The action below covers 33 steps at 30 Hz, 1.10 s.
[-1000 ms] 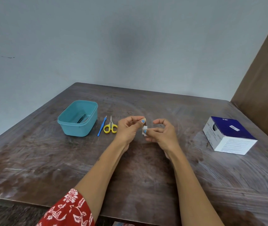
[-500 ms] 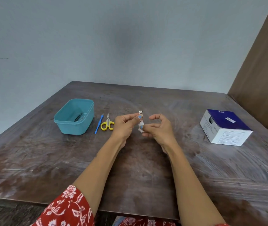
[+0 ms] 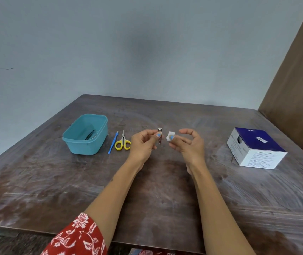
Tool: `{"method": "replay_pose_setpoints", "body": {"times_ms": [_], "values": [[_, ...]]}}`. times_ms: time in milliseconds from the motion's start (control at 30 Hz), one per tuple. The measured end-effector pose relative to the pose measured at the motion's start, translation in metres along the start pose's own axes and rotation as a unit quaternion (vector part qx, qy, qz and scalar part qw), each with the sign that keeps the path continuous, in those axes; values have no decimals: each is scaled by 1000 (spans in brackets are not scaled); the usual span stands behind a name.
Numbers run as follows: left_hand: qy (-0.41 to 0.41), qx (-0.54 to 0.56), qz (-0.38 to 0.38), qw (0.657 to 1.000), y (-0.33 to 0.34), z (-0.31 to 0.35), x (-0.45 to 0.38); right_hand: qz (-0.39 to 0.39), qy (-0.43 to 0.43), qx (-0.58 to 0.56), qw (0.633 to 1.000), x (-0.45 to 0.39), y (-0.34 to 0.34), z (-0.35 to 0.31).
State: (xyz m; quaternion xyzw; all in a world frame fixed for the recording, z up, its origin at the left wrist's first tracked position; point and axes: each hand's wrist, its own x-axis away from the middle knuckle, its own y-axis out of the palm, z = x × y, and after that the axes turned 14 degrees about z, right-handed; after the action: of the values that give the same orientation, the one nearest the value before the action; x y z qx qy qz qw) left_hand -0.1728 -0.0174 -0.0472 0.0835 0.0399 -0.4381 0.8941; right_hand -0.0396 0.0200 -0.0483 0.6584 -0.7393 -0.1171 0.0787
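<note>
My left hand (image 3: 143,144) pinches a small metal nail clipper (image 3: 159,137) upright between thumb and fingers, above the middle of the wooden table (image 3: 147,190). My right hand (image 3: 189,146) pinches a small white pad (image 3: 170,135) between thumb and fingertip, a short gap to the right of the clipper. The two hands are apart and neither touches the table.
A teal plastic tub (image 3: 86,137) with a dark tool inside stands at the left. Beside it lie a thin blue stick tool (image 3: 113,143) and yellow-handled scissors (image 3: 123,143). A blue and white cardboard box (image 3: 255,148) sits at the right, near a brown panel (image 3: 298,80).
My hands were together with the pad against the clipper. Now they have drawn apart, the right hand carrying the pad to the right and the left hand keeping the clipper.
</note>
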Motion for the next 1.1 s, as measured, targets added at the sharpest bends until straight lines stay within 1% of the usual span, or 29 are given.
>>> {"method": "replay_pose_setpoints", "body": {"times_ms": [133, 300, 400, 500, 567, 633, 800, 900, 1000, 1100], "values": [[49, -61, -35, 996, 2, -5, 3, -21, -30, 4, 999, 4, 3, 0], [114, -111, -39, 986, 1, -7, 2, -21, -54, 39, 998, 3, 2, 0], [168, -193, -33, 966, 0, -7, 3, -23, -85, 89, 992, 3, 2, 0], [226, -275, -10, 934, -3, -6, 3, -30, -104, 107, 988, 5, 2, 0], [256, -307, -2, 917, -4, -5, 4, -26, -102, 105, 989, 6, 2, 0], [275, -316, -4, 908, -4, -3, 5, -15, -98, 101, 990, 6, 3, -1], [268, -314, -3, 911, -3, -5, 5, 9, -120, 97, 988, 6, 3, -2], [257, -294, -6, 920, -3, -7, 3, -16, -159, 122, 980, 9, 4, -3], [256, -285, -15, 923, -3, -9, 2, -22, -143, 119, 982, 7, 4, -1], [255, -284, -26, 924, -3, -10, 1, -14, -111, 92, 989, 4, 3, 1]]}}
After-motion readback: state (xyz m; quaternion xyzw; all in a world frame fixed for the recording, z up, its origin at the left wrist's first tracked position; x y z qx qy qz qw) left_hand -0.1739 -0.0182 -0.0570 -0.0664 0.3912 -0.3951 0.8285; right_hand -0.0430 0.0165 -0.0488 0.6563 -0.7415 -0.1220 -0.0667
